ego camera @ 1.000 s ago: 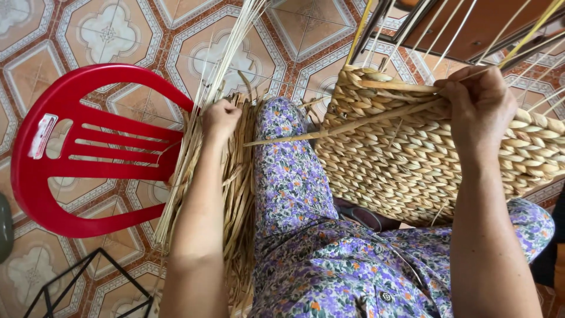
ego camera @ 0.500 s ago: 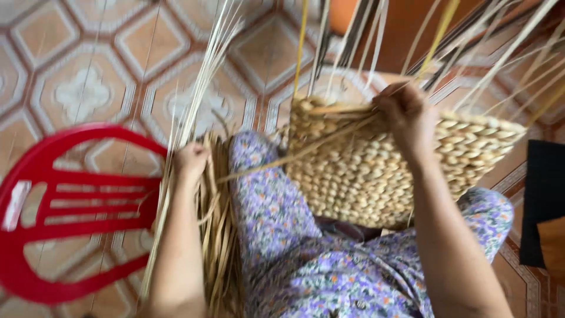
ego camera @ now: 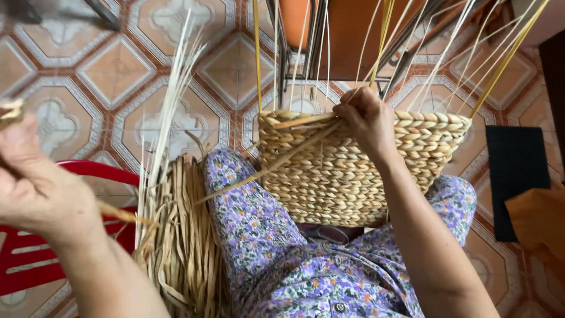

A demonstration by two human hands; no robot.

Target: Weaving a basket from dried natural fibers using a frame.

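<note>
i'm seeing right hand [ego camera: 368, 121] pinching a straw strand [ego camera: 276, 164] at the woven basket [ego camera: 347, 171] rim; left hand [ego camera: 41, 188] blurry, prob clenching fibre w/ bundle [ego camera: 182, 235] nearby.

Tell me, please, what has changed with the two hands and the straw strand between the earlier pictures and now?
The left hand has lifted away from the straw bundle toward the camera, pulling its strand up and left. The right hand stays on the woven basket rim, still pinching the long strand. Basket, bundle and red chair stayed in place.
</note>
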